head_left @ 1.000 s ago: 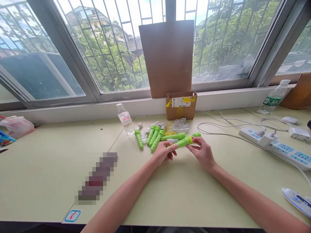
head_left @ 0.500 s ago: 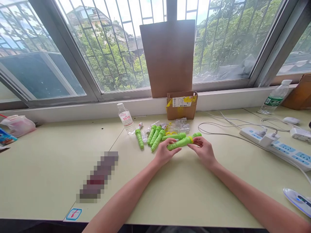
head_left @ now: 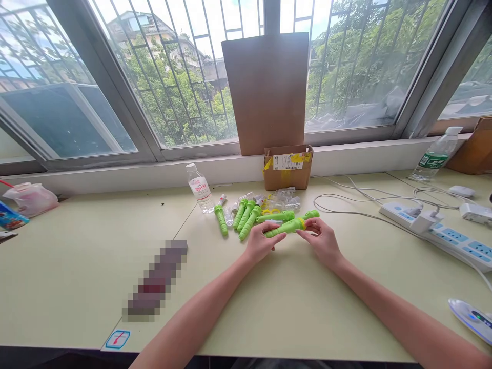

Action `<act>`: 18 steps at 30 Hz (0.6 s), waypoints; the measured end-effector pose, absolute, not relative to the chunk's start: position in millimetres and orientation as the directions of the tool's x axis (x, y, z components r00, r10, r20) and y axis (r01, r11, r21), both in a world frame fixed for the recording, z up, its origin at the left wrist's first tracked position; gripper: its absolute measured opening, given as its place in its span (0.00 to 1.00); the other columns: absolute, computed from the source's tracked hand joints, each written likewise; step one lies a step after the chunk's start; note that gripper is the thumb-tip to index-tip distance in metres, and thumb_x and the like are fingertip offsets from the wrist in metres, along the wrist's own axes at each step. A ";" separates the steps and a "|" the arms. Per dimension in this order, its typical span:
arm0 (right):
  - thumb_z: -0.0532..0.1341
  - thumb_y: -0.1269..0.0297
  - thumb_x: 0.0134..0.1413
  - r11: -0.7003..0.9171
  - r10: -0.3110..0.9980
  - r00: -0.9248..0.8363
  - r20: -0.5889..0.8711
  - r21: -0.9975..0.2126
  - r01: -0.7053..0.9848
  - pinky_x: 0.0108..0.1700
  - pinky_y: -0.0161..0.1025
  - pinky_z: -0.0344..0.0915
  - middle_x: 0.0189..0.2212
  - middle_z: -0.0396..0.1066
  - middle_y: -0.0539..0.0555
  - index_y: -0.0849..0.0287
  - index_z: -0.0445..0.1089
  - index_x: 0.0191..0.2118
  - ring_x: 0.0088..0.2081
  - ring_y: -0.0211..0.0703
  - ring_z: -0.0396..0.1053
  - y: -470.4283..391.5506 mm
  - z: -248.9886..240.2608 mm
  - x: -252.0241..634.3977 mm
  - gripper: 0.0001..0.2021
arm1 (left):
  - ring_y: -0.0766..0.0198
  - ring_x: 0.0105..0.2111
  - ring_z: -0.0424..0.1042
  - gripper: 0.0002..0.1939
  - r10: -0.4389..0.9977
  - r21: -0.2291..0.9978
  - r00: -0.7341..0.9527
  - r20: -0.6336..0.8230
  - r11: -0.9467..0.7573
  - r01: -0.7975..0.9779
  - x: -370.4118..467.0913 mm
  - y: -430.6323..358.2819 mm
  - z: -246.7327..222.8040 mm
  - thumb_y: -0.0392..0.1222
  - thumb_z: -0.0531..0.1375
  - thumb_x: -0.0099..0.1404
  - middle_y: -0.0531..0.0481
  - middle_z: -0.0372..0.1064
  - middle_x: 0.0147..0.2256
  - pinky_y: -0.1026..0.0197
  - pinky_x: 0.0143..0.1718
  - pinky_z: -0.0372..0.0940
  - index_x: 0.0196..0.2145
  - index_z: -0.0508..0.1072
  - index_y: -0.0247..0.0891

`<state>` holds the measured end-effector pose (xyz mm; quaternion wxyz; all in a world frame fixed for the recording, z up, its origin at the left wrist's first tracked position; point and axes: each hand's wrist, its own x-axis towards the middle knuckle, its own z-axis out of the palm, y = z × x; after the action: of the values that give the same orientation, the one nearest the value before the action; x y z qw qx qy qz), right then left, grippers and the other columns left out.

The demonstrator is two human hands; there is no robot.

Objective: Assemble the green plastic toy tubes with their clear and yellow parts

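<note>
Between my two hands lies a light green ribbed tube (head_left: 285,228) with a yellow ring (head_left: 303,222) at its right end. My left hand (head_left: 262,242) grips the tube's left part between thumb and fingers. At the ringed end, the fingertips of my right hand (head_left: 320,237) pinch the tube. Just behind it rests another green tube (head_left: 274,217). Several more green tubes (head_left: 221,220) lie to the left, beside small clear cylinders (head_left: 228,216). Farther back are clear plastic pieces (head_left: 286,197) and yellow rings (head_left: 272,210).
A small cardboard box (head_left: 286,177) stands behind the parts, with a water bottle (head_left: 201,190) at its left. White cables and a power strip (head_left: 442,233) occupy the right side. A pixelated dark object (head_left: 157,279) lies left of my forearms.
The fingers of my left hand have shifted slightly on the green tube. My right hand keeps its pinch at the yellow-ringed end, nearly unmoved.
</note>
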<state>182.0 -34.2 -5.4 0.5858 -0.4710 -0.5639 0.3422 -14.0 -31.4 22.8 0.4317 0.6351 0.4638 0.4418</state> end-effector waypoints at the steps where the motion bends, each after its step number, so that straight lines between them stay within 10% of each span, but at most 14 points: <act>1: 0.69 0.49 0.40 0.324 0.934 0.111 0.340 -0.935 0.141 0.38 0.46 0.75 0.35 0.72 0.54 0.57 0.65 0.34 0.40 0.50 0.73 -34.4 -5.9 182.0 0.20 | 0.67 0.25 0.69 0.20 0.973 0.963 0.179 0.149 -0.184 0.199 -14.1 -31.6 23.9 0.52 0.67 0.50 0.47 0.72 0.36 0.67 0.16 0.65 0.36 0.76 0.35; 18: 0.66 0.47 0.45 0.365 0.916 0.104 0.388 -0.912 0.188 0.43 0.50 0.75 0.39 0.73 0.55 0.57 0.66 0.33 0.36 0.48 0.75 -39.0 -3.0 178.7 0.19 | 0.73 0.14 0.62 0.18 0.981 0.992 0.180 -0.068 0.047 0.120 -16.2 -29.5 30.1 0.53 0.67 0.51 0.52 0.72 0.24 0.67 0.17 0.59 0.33 0.73 0.36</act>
<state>178.7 -39.0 -3.0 0.5779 -0.4672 -0.5905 0.3148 -16.2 -29.5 30.1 0.5289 0.5572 0.4939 0.4073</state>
